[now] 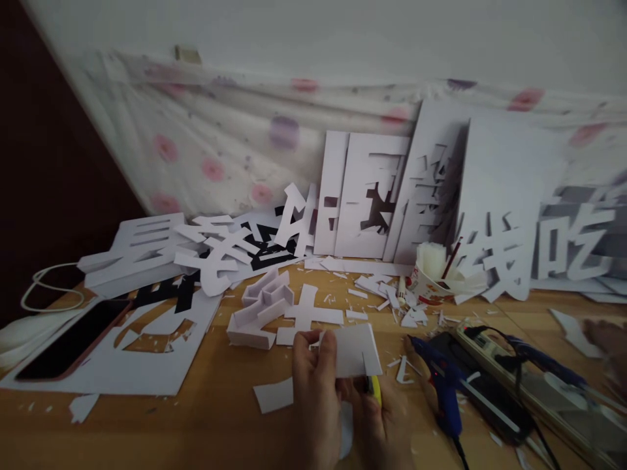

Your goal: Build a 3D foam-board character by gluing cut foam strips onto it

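My left hand (316, 385) pinches a small white card piece (353, 349) between thumb and fingers above the wooden table. In my right hand (385, 424) is a pair of scissors with a yellow and black handle (375, 390); the thin blade lies against the card's lower edge. My right fingers are partly hidden and blurred. Just beyond my hands lie a white cross-shaped cutout (307, 310) and a raised white card form with upright walls (262, 313). A loose white strip (274, 395) rests left of my left hand.
A blue glue gun (443, 385) and a power strip (519, 378) lie at right. A paper cup (431, 284) stands behind, near leaning cut-out boards (372, 156). At left are a phone (73, 339) and white sheets. Another person's hand (607, 339) shows at the right edge.
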`<state>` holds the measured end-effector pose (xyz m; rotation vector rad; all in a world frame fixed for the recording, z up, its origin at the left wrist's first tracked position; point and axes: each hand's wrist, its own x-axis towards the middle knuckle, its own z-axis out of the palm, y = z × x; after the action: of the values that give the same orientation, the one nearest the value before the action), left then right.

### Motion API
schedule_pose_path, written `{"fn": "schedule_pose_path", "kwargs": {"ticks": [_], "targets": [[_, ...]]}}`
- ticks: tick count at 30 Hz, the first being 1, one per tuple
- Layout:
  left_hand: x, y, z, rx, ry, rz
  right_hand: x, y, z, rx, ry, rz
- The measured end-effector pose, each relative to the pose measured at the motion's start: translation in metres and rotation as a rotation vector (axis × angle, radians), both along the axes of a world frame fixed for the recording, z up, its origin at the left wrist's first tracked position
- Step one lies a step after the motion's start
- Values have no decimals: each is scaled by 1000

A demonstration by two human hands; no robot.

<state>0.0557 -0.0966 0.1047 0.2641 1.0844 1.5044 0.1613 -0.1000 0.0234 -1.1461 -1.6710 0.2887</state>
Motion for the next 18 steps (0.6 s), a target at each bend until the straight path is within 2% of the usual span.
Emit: {"fn": "schedule_pose_path", "kwargs": {"ticks": [6,11,15,18], "targets": [[-3,10,3,13,-9,-8,-3,19,-4,-149,71,17],[-12,20,8,85,-58,31,-6,48,5,-204,41,98],[-17,24,16,10,-96,95,-13,76,12,-256,7,114],[-18,20,18,0,-99,78,-17,96,17,-345,-10,75]]}}
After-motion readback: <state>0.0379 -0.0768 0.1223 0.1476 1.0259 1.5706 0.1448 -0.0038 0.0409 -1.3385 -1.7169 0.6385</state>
